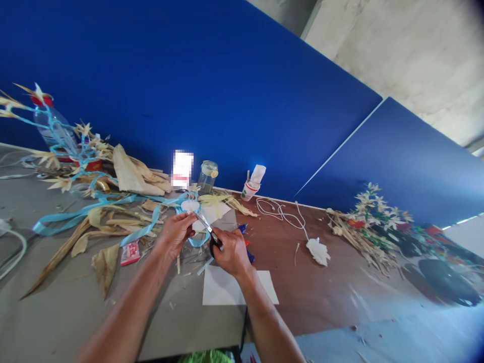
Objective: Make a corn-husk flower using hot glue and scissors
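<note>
My right hand [231, 250] is closed around the black handles of a pair of scissors [204, 222]. Their metal blades point up and left, to the fingertips of my left hand [177, 233]. That hand is closed in a pinch; what lies between its fingers is too small to make out. Just beyond the fingers is a roll of light blue ribbon with a white core [190, 206]. A loose length of light blue ribbon [71, 222] trails to the left, among dried corn husks [106, 267]. A small red packet [130, 253] lies left of my left forearm.
White paper [260, 287] lies near my right wrist. A glass jar [207, 177], a white cup [250, 190] and a white cable [280, 212] are by the blue partition [189, 75]. A plastic bottle [51, 121] stands left; husk flowers [372, 206] lie right.
</note>
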`<state>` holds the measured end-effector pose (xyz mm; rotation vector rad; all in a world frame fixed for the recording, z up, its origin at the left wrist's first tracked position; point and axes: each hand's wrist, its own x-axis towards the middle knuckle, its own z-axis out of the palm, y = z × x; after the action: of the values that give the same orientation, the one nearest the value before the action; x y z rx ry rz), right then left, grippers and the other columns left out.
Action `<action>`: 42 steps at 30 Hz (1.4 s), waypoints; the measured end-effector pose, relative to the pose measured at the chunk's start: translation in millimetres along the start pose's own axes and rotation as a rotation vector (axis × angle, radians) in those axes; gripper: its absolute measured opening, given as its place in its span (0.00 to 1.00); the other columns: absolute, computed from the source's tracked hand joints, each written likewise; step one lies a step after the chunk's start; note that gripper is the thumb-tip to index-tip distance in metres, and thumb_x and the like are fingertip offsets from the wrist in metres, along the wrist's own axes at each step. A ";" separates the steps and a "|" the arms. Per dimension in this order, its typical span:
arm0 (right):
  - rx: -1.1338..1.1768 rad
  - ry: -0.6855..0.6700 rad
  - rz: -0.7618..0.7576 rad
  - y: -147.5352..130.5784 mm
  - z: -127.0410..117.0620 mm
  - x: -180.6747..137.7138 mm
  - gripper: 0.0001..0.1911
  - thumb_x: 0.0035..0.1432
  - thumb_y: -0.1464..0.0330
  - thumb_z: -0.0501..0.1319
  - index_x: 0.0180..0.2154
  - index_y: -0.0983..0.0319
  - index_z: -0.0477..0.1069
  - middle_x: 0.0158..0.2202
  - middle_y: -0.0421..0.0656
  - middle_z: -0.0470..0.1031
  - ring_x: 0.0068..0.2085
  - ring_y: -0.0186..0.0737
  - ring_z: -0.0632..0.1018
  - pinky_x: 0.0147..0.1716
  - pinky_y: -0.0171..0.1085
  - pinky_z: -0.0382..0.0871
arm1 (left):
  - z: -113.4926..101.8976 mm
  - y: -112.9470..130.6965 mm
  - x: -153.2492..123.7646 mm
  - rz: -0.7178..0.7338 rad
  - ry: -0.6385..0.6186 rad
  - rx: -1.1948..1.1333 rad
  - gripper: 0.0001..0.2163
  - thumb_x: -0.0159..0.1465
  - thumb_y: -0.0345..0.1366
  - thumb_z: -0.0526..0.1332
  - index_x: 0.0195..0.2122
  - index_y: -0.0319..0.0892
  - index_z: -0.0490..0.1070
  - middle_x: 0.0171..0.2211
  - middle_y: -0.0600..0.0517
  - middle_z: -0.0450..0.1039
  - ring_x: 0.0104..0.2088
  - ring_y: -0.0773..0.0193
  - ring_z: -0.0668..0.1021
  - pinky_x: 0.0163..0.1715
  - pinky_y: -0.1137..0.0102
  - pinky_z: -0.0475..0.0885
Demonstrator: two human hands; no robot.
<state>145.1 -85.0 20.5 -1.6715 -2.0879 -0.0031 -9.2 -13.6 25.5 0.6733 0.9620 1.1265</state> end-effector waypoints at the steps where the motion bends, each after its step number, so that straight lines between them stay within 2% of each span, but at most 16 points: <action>1: 0.002 -0.004 -0.001 -0.2 -0.4 0.1 0.17 0.51 0.73 0.56 0.45 0.60 0.72 0.27 0.40 0.77 0.31 0.38 0.75 0.36 0.37 0.55 | 0.2 0.4 -0.2 -0.001 0.004 0.001 0.11 0.42 0.35 0.70 0.24 0.39 0.71 0.16 0.61 0.63 0.15 0.77 0.60 0.19 0.76 0.61; 13: 0.016 -0.016 -0.003 2.1 1.6 0.0 0.20 0.53 0.74 0.55 0.49 0.61 0.70 0.31 0.42 0.78 0.33 0.39 0.75 0.37 0.37 0.56 | -3.0 -2.3 4.3 0.017 -0.020 -0.002 0.15 0.39 0.38 0.72 0.25 0.38 0.71 0.17 0.60 0.64 0.15 0.78 0.59 0.17 0.78 0.61; 24: 0.096 -0.015 -0.011 1.4 0.9 -1.8 0.19 0.55 0.69 0.59 0.50 0.61 0.70 0.31 0.42 0.79 0.35 0.40 0.77 0.38 0.37 0.58 | -4.0 -1.9 4.0 0.034 0.000 0.035 0.13 0.40 0.38 0.71 0.25 0.39 0.71 0.18 0.59 0.65 0.16 0.76 0.63 0.19 0.77 0.63; 31: 0.101 -0.028 -0.002 -2.1 -3.4 -1.3 0.16 0.56 0.68 0.59 0.47 0.61 0.71 0.28 0.40 0.78 0.33 0.39 0.76 0.36 0.36 0.57 | -3.3 0.4 2.3 0.035 -0.003 0.035 0.15 0.38 0.39 0.72 0.24 0.38 0.71 0.18 0.60 0.64 0.16 0.77 0.62 0.18 0.78 0.63; 42: 0.093 -0.035 -0.010 -0.9 -3.4 -0.8 0.12 0.54 0.72 0.57 0.41 0.60 0.72 0.29 0.40 0.78 0.33 0.38 0.76 0.35 0.35 0.55 | -6.1 -0.6 4.9 0.026 -0.020 -0.001 0.16 0.38 0.37 0.73 0.25 0.38 0.71 0.18 0.59 0.65 0.16 0.77 0.63 0.18 0.78 0.64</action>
<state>145.6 -86.9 23.6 -1.6170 -2.0889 0.1189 -13.8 -9.2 20.8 0.6970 0.9384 1.1415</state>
